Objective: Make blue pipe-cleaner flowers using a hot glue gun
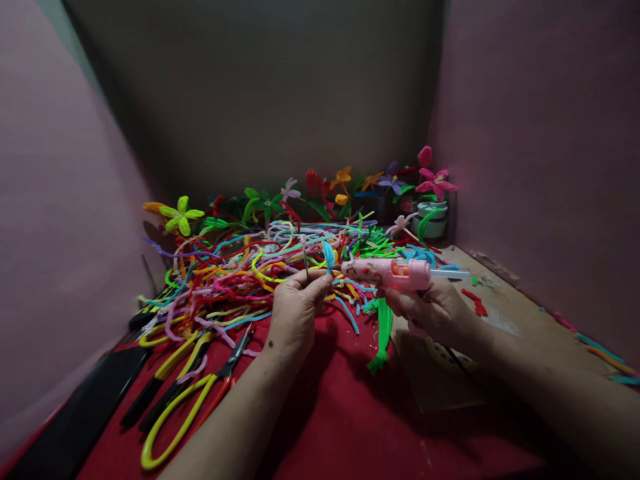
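A pink hot glue gun (373,270) is gripped in my right hand (433,307), with a clear glue stick (450,274) sticking out of its back end. Its nozzle points left, close to a small blue pipe-cleaner petal (328,255). Thumb and fingertips of my left hand (297,303) pinch this petal. A thin stem with a pale tip (304,248) also rises from the left hand's fingers. Whether nozzle and petal touch, I cannot tell. Below the gun hangs or lies a bright green pipe-cleaner bundle (384,333).
Loose coloured pipe cleaners (225,280) form a heap behind my hands. Yellow-handled scissors (200,400) and yellow-and-black pliers (173,370) lie at left on the red cloth (330,413). Pipe-cleaner flowers (183,215) line the back wall. Cardboard (505,287) lies at right.
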`<state>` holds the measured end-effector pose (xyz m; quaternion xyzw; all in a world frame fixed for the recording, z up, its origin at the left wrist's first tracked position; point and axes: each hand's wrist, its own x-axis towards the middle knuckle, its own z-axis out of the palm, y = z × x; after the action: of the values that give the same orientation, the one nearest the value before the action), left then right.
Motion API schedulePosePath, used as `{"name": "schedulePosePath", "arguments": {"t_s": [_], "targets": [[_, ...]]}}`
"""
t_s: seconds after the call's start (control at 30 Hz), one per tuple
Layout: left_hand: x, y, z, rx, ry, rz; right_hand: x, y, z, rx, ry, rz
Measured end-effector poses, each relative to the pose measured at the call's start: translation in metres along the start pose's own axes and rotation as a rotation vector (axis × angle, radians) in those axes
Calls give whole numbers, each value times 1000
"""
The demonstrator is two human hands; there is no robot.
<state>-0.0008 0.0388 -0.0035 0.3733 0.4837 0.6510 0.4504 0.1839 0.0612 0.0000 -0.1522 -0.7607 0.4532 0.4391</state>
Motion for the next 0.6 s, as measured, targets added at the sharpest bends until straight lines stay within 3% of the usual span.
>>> {"name": "schedulePosePath", "arguments": {"t_s": [0.6], "targets": [[0, 2, 1, -45, 5, -37, 0, 0, 0, 3, 3, 40]]}}
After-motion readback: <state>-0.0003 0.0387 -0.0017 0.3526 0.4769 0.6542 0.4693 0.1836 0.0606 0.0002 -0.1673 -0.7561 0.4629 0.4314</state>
